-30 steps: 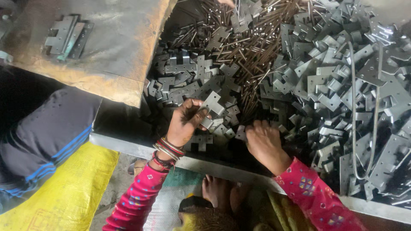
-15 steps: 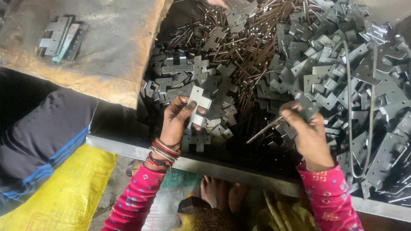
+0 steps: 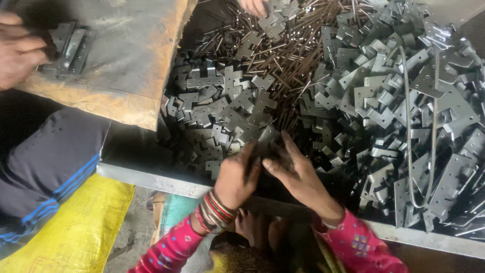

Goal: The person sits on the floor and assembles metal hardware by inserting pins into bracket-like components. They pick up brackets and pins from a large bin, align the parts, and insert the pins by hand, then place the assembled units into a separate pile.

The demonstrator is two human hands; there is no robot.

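My left hand (image 3: 236,178), with bangles at the wrist, and my right hand (image 3: 299,177) meet over the near side of a metal tray. Together they grip a grey metal hinge plate (image 3: 267,137) between the fingertips. The piece is blurred, so I cannot tell whether a pin is in it. Under and around the hands lies a heap of loose hinge plates (image 3: 222,108). Behind it is a pile of thin dark pins (image 3: 283,45), and a larger mound of plates (image 3: 404,96) fills the right side.
The tray's near rim (image 3: 151,178) runs across below my hands. At left, another person's hand (image 3: 17,50) rests by stacked hinges (image 3: 70,45) on a worn board (image 3: 131,60). A third hand (image 3: 255,6) reaches in at the top. A yellow sack (image 3: 76,232) lies lower left.
My right hand, which held a plate and pin out to the right, has come left to join my left hand. Both now close on one piece.
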